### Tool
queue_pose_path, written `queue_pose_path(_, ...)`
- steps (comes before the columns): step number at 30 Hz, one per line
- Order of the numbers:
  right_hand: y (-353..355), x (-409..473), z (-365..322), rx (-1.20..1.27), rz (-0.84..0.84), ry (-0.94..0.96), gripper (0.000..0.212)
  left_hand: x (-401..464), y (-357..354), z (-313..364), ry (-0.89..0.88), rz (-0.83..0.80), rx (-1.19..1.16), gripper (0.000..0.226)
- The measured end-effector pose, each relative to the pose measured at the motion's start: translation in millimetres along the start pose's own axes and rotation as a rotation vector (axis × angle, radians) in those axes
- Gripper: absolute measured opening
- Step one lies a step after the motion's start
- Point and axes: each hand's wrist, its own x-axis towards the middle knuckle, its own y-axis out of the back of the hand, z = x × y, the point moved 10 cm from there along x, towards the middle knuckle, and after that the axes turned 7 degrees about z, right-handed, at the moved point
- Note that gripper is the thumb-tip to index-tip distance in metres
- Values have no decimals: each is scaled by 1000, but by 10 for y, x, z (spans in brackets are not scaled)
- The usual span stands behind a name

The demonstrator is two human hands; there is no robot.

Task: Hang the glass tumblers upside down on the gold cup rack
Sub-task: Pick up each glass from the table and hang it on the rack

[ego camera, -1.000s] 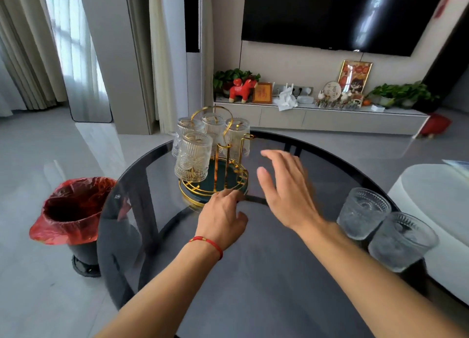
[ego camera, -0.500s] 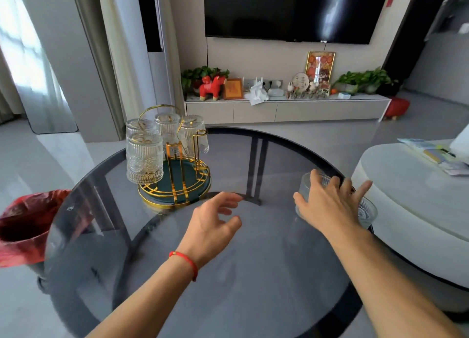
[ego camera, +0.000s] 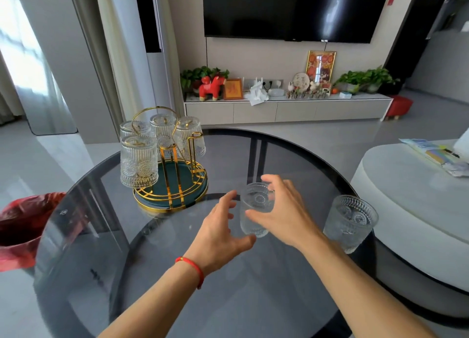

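Glass tumbler (ego camera: 256,211) held in right hand (ego camera: 286,216), fingers curled over rim and thumb on near side, above table (ego camera: 177,287). Left hand (ego camera: 218,233) just left of tumbler, open, fingers spread, thumb close under tumbler base; contact unclear. Second tumbler (ego camera: 351,223) upright on table, right of right hand, near edge. Gold cup rack (ego camera: 175,183) ahead-left of left hand, four tumblers (ego camera: 138,160) hung upside down on it, two pegs (ego camera: 195,147) bare. Red string bracelet (ego camera: 193,269) on left wrist.
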Motion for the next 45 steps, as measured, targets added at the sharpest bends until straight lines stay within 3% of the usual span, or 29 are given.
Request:
queue_pose_path(3,-190,-65,-88,224,-151,23,78,39,87,-3,-16,44,1,103)
queue_pose_path(6,-304,-63,-103,544,-268,-55,57,105,270,-16,11,121,18,91)
queue_pose_path(10,-284,44,65,627,-140,-181,33,171,573,-152,135,249,-212,80)
queue_pose_path(14,-636,-47,84,855,-271,-359,41,235,632,-256,263,236,-612,83)
queue_pose_path(17,-868,-113,-11,1117,-358,-495,49,246,657,-239,215,218,-550,76)
queue_pose_path(21,-965,-53,32,1252,-252,-589,52,306,737,-216,188,140,-475,69)
queue_pose_path(24,-784,116,162,1188,-3,-603,42,344,1063,-276,56,281,53,49)
queue_pose_path(26,-601,295,153,1118,111,-556,37,346,1066,-373,-5,260,424,33)
queue_pose_path(28,-453,504,57,1057,181,-513,44,332,980,-476,-31,214,603,35)
queue_pose_path(31,-192,809,-210,914,309,-418,59,328,958,-518,-36,234,660,37)
queue_pose_path(34,7,1043,-582,765,368,-268,54,348,956,-517,-52,221,664,38)
queue_pose_path(37,106,1178,-905,547,405,-146,73,371,1000,-526,-41,211,587,39)
queue_pose_path(45,-305,1377,-1549,201,226,133,73,333,1014,-511,-78,202,559,40)
